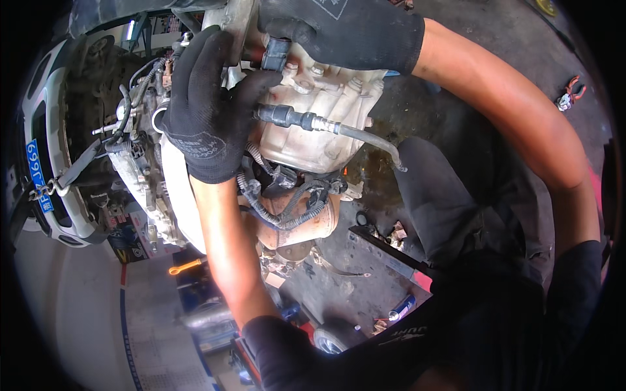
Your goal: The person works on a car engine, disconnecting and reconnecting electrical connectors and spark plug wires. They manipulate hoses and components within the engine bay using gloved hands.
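Observation:
My left hand (212, 114), in a black knit glove, reaches over the top of an engine assembly. Its fingers bend against a grey metal bracket (242, 27), with the thumb apart on the right. My right hand (352, 32), gloved too, is closed at the bracket's right side; its fingertips are partly hidden. Just below it sits a blue-grey plug-like fitting (275, 55). A grey hose (365, 135) with a dark coupling (285, 116) runs right from beside my left thumb, over the pale metal casing (306, 146).
Corrugated wiring (283, 218) loops below the casing, above a rusty cylindrical part (303, 225). A car front (55, 150) stands at left, with a chain at its bumper. Red-handled pliers (571, 93), a spray can (402, 307) and a yellow wrench (185, 266) lie around.

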Demonstrator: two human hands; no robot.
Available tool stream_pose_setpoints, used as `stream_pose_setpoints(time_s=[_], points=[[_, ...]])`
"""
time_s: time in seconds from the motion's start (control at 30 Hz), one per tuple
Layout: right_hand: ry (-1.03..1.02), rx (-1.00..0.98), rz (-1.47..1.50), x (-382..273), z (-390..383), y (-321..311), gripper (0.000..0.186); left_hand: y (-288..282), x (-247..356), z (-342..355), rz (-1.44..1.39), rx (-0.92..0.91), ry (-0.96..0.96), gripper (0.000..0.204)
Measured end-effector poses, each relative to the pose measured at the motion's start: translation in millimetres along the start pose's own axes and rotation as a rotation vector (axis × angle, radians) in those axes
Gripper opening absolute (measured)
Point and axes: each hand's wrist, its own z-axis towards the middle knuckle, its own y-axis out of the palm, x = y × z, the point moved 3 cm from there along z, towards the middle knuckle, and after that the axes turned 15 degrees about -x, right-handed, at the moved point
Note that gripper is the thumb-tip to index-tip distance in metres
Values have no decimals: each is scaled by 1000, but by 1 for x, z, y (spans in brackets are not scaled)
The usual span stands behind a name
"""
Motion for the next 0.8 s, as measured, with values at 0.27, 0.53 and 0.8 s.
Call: stream_pose_setpoints(time_s=[0.27,0.53,0.8], points=[[45,69,-104,-3,5,12,35,2,-3,1,-186,41,6,55],[92,-180,344,-14,-4,-16,43,-10,1,2,-221,-186,-115,59],[396,-193,34,-40,16,4,63,2,-11,-49,-584,-300,-538,37]])
